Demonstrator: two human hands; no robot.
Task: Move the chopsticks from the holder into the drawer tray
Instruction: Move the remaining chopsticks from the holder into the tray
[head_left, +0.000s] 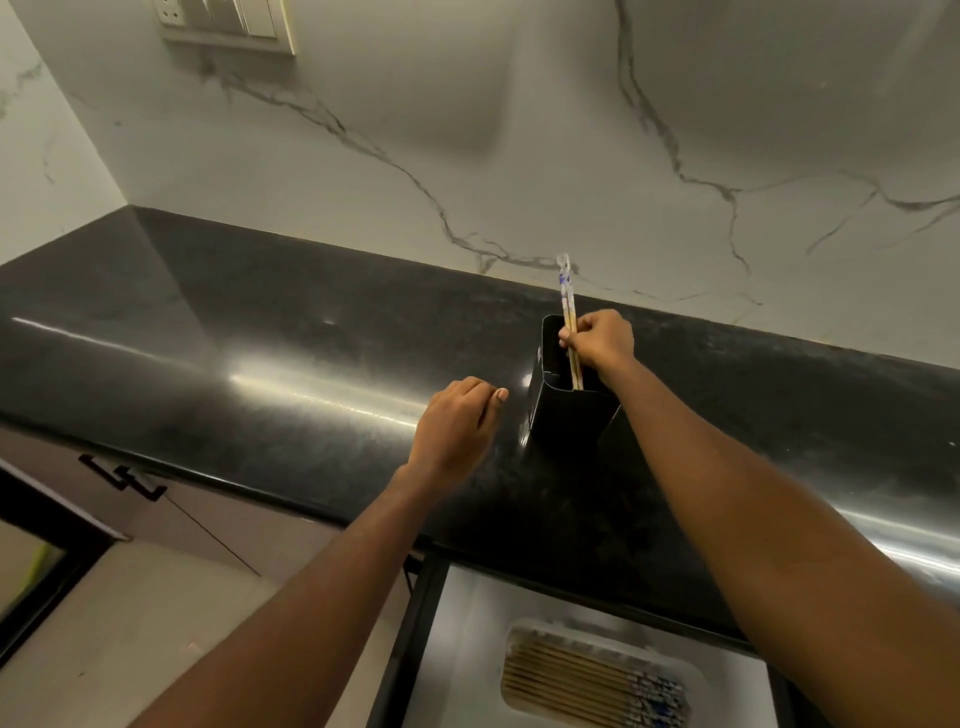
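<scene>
A black square holder (563, 415) stands on the dark countertop (260, 364). Out of its mouth stick wooden chopsticks (567, 296) with blue-and-white patterned tops. My right hand (602, 343) is closed around these chopsticks just above the holder's rim. My left hand (457, 431) hovers over the counter to the left of the holder, fingers loosely curled, holding nothing. Below the counter edge an open drawer (457, 649) holds a white tray (696, 670) with several chopsticks (582, 680) lying side by side in it.
A marble-patterned wall (467, 130) rises behind the counter, with a switch plate (228, 23) at the top left. Cabinet fronts with a black handle (124, 480) sit lower left.
</scene>
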